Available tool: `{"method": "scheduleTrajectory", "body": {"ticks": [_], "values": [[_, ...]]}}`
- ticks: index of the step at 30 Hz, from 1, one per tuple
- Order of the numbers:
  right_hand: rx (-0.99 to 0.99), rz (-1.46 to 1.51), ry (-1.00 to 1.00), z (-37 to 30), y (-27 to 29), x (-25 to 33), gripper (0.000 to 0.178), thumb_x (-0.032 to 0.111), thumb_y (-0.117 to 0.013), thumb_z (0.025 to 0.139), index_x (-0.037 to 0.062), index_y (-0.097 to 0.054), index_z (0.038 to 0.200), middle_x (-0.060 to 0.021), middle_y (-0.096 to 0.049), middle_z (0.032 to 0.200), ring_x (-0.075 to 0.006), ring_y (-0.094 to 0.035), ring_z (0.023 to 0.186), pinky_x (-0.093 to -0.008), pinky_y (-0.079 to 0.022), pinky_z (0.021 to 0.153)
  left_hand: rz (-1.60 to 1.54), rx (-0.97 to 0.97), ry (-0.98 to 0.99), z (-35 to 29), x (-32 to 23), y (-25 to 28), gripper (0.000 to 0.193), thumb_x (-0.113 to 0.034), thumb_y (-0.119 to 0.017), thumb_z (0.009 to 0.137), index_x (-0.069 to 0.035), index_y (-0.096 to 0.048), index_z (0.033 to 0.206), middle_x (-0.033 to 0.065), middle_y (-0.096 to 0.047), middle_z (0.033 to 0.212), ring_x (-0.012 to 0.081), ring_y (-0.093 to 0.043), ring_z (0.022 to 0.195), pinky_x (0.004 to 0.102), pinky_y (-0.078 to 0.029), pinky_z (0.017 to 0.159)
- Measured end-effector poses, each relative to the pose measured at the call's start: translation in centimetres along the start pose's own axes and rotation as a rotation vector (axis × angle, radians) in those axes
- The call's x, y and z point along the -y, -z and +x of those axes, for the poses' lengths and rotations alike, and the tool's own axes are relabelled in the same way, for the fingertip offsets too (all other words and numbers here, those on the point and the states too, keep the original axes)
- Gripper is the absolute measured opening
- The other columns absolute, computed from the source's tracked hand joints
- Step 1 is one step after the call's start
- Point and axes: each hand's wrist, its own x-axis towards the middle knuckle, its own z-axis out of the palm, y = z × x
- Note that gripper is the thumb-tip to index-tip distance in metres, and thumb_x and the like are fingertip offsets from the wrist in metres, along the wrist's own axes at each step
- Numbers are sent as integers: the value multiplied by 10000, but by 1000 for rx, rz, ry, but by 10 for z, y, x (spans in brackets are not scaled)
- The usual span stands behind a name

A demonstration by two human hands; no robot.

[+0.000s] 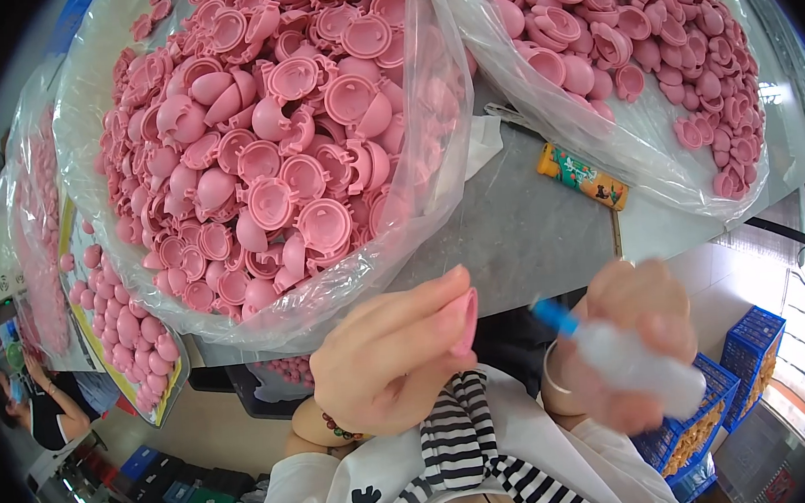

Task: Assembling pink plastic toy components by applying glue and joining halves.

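In front of my chest, my left hand (382, 357) pinches a pink plastic half shell (466, 322), its edge turned to the right. My right hand (645, 327) grips a translucent white squeeze bottle (629, 361) with a blue tip (554, 316) that points up and left toward the shell. A gap separates the tip from the shell. Motion smears the bottle and my right hand a little. Beyond my left hand, a large clear plastic bag (395, 276) lies spread open, heaped with pink half shells (271, 200).
A second clear bag (642, 176) of smaller pink shells lies at the right of the grey table (523, 223). Between the bags is an orange and green tube (582, 177). Left stands a tray (181, 375) of pink pieces. Blue crates (752, 337) stand right; another person (46, 412) sits left.
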Motion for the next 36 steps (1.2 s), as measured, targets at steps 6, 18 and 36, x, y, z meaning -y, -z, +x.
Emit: {"method": "scheduleTrajectory", "body": {"ticks": [6,18,36], "values": [[216,-449,-599,4,-1,-20,374,19,-671,639,-1,-558,995,-103,-586,943,-197,-560,782,-260,-447,685,-1389,86,401,-10,10,-9,316,-25,-607,760,-44,-489,1052,294,-522,1052,300,-552,917,368,-479,718],[288,-1309,-436,58,126,-42,248,23,-558,735,16,-585,982,-63,-575,832,-124,-485,674,-236,-405,640,-1630,215,584,-17,25,-12,433,-135,-546,835,-21,-376,1216,267,-481,1143,234,-588,881,320,-478,760],[526,-783,-611,12,27,6,351,-49,-673,572,21,-605,909,-75,-555,863,-115,-530,579,-195,-409,443,-787,93,437,-3,13,-8,466,95,-605,718,93,-417,1144,236,-491,1150,221,-539,1015,318,-444,866]]}}
